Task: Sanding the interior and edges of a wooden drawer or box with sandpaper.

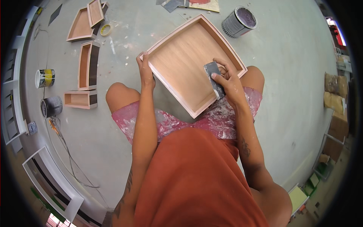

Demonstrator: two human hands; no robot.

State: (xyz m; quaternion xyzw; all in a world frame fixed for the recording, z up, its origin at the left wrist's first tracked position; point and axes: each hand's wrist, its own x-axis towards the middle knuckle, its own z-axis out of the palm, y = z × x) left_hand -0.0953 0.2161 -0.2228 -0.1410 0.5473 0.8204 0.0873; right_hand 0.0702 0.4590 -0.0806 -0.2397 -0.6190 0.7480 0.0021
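The box [181,56] was held over the shorts [223,123]; the left hand [146,72] had its fingers clamped on the left corner, the right hand [231,84] its fingers on a grey pad [217,87], contact unclear; good work probably called for a steady corner, flat pad and light, even strokes.

The can [239,22] obstructs beside the tray [181,56]; floor [298,75] rightward is passable.
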